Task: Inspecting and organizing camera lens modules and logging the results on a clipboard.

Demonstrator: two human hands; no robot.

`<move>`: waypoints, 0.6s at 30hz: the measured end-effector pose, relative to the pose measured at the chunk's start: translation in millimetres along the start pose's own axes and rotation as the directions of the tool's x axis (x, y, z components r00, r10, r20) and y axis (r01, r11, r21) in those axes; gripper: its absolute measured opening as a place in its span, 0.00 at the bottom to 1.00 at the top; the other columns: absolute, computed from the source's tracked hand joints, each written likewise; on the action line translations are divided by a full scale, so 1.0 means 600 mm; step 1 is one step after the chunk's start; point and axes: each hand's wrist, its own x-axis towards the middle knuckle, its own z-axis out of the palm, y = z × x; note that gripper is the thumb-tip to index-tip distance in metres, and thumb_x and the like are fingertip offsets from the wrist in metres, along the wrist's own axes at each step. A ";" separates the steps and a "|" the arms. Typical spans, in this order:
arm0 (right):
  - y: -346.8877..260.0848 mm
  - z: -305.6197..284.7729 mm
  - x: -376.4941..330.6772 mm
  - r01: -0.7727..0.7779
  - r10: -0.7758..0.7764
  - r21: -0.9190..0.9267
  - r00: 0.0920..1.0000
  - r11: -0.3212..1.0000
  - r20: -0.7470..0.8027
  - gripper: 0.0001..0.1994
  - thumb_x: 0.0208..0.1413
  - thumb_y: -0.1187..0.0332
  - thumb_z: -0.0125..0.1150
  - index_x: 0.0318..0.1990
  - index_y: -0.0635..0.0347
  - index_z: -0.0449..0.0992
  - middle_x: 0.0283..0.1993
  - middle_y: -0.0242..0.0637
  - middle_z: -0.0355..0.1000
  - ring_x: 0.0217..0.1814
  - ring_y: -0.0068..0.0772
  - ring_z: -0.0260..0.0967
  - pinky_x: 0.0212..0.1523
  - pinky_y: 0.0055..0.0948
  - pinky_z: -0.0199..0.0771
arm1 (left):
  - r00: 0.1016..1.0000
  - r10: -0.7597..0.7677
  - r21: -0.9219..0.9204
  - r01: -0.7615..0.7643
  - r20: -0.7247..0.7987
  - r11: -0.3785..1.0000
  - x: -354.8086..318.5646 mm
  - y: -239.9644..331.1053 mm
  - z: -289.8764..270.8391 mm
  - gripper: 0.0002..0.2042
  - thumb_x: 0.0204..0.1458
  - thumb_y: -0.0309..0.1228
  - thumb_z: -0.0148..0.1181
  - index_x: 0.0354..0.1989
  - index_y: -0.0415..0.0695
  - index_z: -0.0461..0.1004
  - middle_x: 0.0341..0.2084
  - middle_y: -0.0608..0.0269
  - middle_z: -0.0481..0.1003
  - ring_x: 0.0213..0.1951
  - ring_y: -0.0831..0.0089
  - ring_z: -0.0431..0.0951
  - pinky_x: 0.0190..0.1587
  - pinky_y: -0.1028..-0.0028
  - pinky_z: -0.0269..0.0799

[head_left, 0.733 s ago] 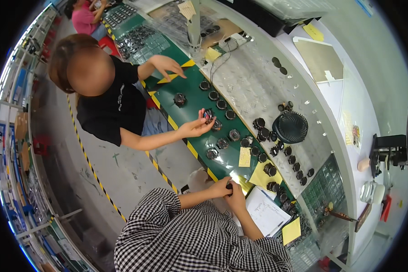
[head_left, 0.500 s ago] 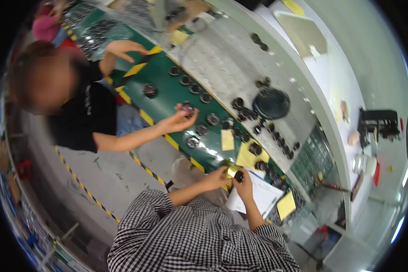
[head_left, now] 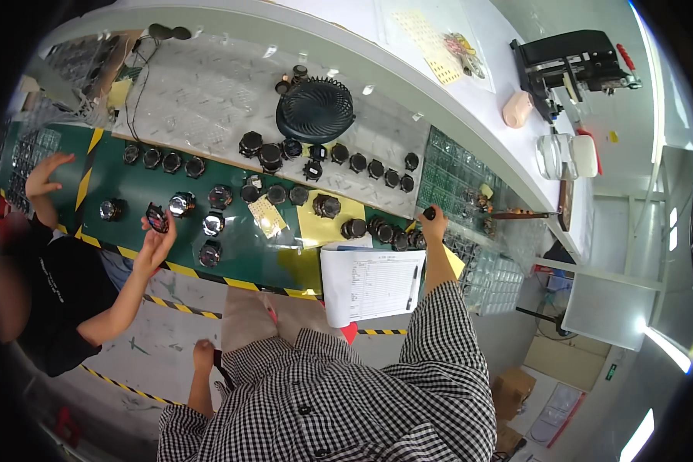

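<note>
At the right end of the green work mat (head_left: 246, 254), my right hand (head_left: 435, 225) is closed around a small dark round watch head (head_left: 430, 213), above a cluster of watch heads (head_left: 393, 232). My left hand (head_left: 203, 356) hangs low at my left side, away from the bench, fingers curled. A dark strap-like thing shows beside it; whether the hand grips it is hidden. Between my arms lies a printed form (head_left: 369, 281) with a pen (head_left: 413, 283) on it. A glossy yellow-green sheet (head_left: 299, 267) rests just left of the form.
To my left, a co-worker's hand (head_left: 155, 246) holds up a watch head (head_left: 158, 218). Several watch heads (head_left: 210, 252) stand on the mat, others along the grey ledge (head_left: 200, 85) by a black fan (head_left: 314, 112). Yellow paper (head_left: 323, 212) lies behind the form.
My view has swung right. My hands, together at the yellow-green item, have parted: the left dropped to my side without it, the right reached away over the watch heads.
</note>
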 end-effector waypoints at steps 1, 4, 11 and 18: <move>0.015 0.008 0.015 0.008 -0.008 0.004 1.000 1.000 -0.025 0.30 0.42 0.67 0.74 0.56 0.52 0.70 0.53 0.52 0.59 0.50 0.54 0.66 0.51 0.46 0.70 | 0.990 0.116 0.441 -0.068 -0.083 0.895 -0.029 -0.020 -0.016 0.08 0.53 0.29 0.53 0.39 0.39 0.71 0.25 0.53 0.76 0.27 0.64 0.78 0.27 0.68 0.73; 0.021 0.054 0.049 0.071 -0.069 -0.041 0.995 0.997 0.066 0.31 0.43 0.65 0.75 0.58 0.50 0.70 0.55 0.50 0.61 0.51 0.55 0.65 0.51 0.47 0.70 | 0.876 -0.482 -0.310 0.463 0.015 0.831 -0.115 -0.098 -0.039 0.08 0.54 0.31 0.52 0.37 0.40 0.71 0.24 0.52 0.76 0.21 0.62 0.78 0.18 0.69 0.69; 0.105 0.051 0.073 0.317 -0.319 -0.040 0.933 0.948 -0.169 0.30 0.41 0.62 0.75 0.54 0.58 0.72 0.46 0.51 0.69 0.51 0.54 0.66 0.52 0.45 0.68 | 0.955 -0.296 0.127 0.293 0.009 0.948 -0.151 0.023 0.003 0.11 0.56 0.32 0.53 0.40 0.39 0.75 0.28 0.54 0.78 0.26 0.64 0.79 0.28 0.66 0.74; -0.034 0.048 -0.019 0.520 -0.488 0.086 0.838 0.850 -0.244 0.25 0.56 0.63 0.64 0.57 0.65 0.68 0.57 0.53 0.66 0.59 0.52 0.62 0.59 0.43 0.63 | 0.971 -0.185 0.116 0.203 -0.150 0.972 -0.132 0.103 0.053 0.14 0.52 0.40 0.61 0.38 0.41 0.78 0.28 0.53 0.80 0.27 0.64 0.80 0.33 0.66 0.75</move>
